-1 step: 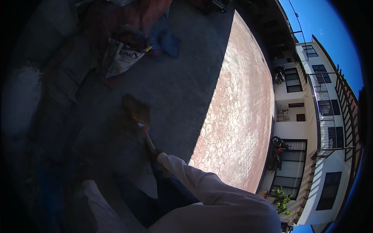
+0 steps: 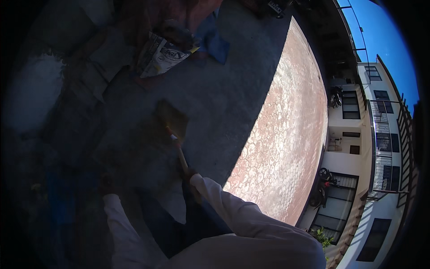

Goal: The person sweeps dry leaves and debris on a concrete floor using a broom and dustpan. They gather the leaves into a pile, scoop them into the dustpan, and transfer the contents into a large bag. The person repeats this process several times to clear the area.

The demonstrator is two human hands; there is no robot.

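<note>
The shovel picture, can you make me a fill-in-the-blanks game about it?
1. The right hand grips the handle of a ____.
2. The shovel blade lies on ground that is in ____, not sunlight.
3. The printed sack lies ____ the blade in the picture.
4. Both arms wear long ____ sleeves.

Missing words: shovel; shade; above; white
</note>
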